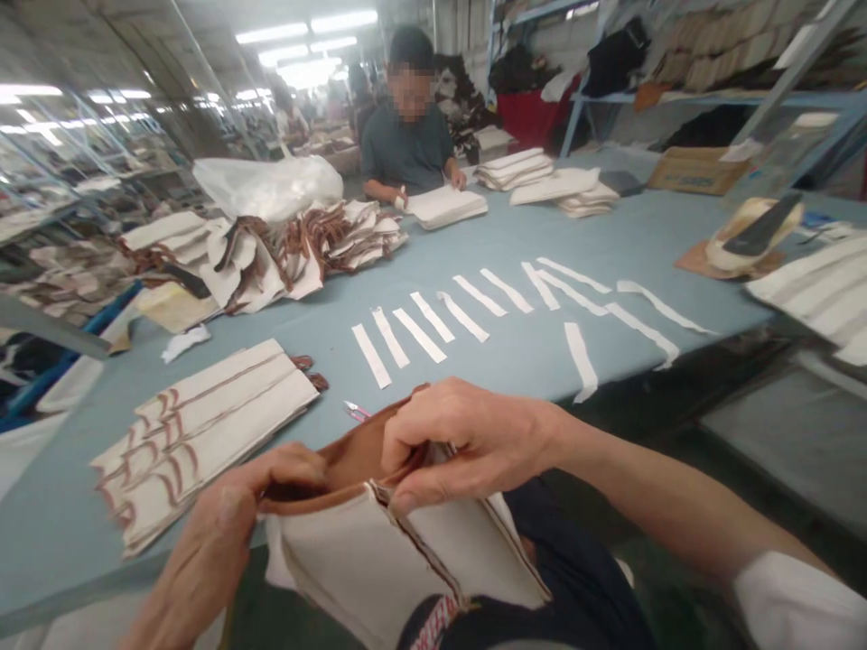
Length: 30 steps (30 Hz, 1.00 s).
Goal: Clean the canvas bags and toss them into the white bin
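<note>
Left hand point(247, 492) gripping the rim point(315, 502) of the brown-lined white fabric pouch point(345, 551) and right hand point(467, 433) pinching beside its seam point(426, 553), best keep tension even

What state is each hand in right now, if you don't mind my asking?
Left hand: closed, holding the bag at the left end of its opening.
Right hand: closed, pinching the bag's edge beside a seam.
</note>
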{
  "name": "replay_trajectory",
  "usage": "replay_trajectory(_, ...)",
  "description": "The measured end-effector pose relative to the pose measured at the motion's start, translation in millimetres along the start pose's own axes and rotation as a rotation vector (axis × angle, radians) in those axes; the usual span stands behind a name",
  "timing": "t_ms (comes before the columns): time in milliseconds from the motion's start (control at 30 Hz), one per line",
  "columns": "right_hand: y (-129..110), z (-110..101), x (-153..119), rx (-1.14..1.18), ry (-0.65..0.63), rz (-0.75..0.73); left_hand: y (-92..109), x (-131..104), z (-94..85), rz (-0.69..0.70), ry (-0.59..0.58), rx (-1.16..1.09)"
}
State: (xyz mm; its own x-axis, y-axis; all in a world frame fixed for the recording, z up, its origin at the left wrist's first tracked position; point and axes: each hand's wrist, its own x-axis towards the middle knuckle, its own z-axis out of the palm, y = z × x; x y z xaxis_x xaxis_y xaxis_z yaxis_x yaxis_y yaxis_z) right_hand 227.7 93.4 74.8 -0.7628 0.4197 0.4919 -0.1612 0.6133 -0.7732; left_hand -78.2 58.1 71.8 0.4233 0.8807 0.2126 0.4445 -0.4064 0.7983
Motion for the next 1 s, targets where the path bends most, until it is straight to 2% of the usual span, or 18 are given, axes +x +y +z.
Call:
replay_trajectory(100,-3.2,-5.7,6.1,0.067,-0.021,0.074,23.8,15.3,14.5,0.123,-0.041,-0.059)
replay_trajectory(200,-5.5,-8.2,4.0,0.054,-0.004,0.143,45.2,27.4,29.9,0.308,-0.064,0.046)
replay_trajectory(300,-7.3,-7.8,-2.3,0.047,0.012,0.170,55.0,34.2,37.6,0.355,-0.095,0.089)
replay_trajectory(433,-4.2,-7.0,-9.3,0.059,0.027,0.206,53.4,38.5,37.8,0.245,-0.152,0.073)
replay_trajectory(667,12.6,-7.4,-12.3,0.231,0.033,0.293,43.2,46.8,35.8,0.172,-0.259,0.125)
replay_trajectory(767,20.4,-6.4,-13.8,0.295,0.042,0.327,43.1,50.7,38.3,0.213,-0.239,0.186)
replay_trajectory(1000,30.8,1.4,-22.4,0.214,0.087,0.415,45.6,53.7,53.2,0.467,-0.129,0.480)
